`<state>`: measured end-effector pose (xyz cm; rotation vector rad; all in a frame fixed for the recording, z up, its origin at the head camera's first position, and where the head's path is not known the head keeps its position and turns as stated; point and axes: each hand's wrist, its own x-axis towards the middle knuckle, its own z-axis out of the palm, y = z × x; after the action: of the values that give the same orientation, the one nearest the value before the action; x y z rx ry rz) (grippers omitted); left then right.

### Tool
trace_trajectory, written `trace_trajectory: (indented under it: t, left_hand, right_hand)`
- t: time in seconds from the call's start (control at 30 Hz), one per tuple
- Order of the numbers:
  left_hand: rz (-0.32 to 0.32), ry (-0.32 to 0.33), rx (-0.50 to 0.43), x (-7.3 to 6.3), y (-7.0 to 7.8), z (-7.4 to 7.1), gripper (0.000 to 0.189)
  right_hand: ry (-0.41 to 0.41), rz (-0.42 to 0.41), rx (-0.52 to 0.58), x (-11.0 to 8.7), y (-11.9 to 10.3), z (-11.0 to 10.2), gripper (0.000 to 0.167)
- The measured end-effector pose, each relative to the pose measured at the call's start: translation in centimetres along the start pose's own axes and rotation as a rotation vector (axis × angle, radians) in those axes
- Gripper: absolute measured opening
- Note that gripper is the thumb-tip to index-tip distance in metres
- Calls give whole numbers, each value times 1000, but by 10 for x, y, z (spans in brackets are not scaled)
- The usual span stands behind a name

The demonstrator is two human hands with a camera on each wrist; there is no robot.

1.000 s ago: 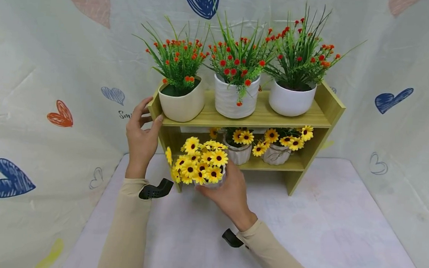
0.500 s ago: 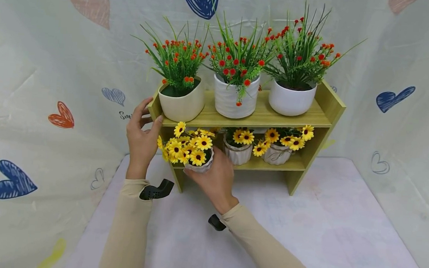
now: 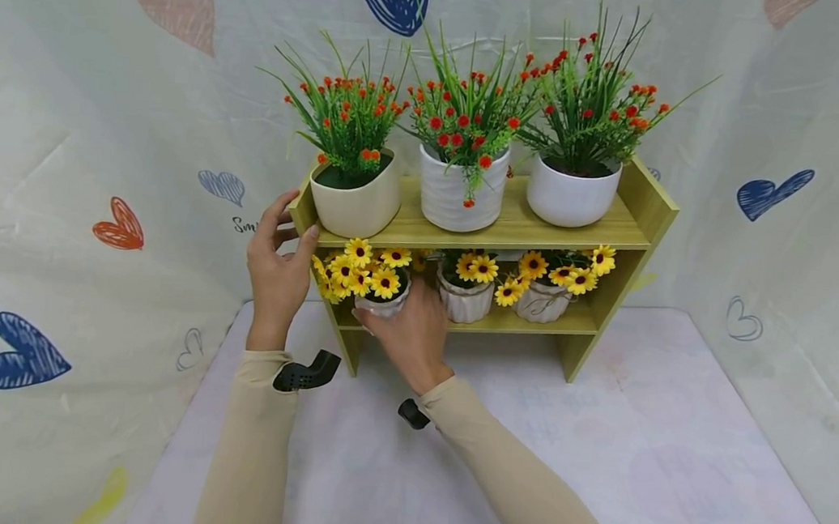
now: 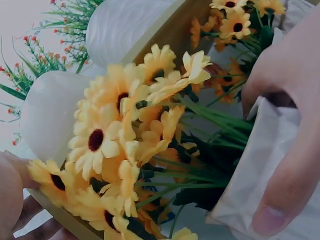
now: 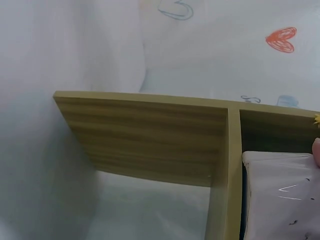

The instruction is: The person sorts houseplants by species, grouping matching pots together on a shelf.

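A two-tier wooden shelf stands at the back of the table. My left hand grips its left side panel, thumb on the front edge and fingers around the outside. With my right hand I hold a white pot of yellow artificial daisies inside the lower tier at its left end. The left wrist view shows my thumb and fingers spread round the pot, its blooms leaning toward the side panel. In the right wrist view the pot's wall sits just above the lower board.
Two more daisy pots, a middle one and a right one, share the lower tier. Above them stand a cream pot, a ribbed white pot and a smooth white pot with red-flowered grass. The table extends in front.
My right hand has carried the daisy pot leftward and inward, from in front of the shelf into the lower tier's left end. The left hand has stayed on the side panel.
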<state>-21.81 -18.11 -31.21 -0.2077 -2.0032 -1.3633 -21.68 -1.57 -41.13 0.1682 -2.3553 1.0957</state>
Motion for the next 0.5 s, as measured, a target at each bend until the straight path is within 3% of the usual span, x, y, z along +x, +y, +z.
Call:
trace_trajectory:
  t: [0.5]
  left_hand:
    - [-5, 0, 11, 0, -1, 0, 49]
  right_hand:
    - [23, -1, -89, 14, -3, 16, 98]
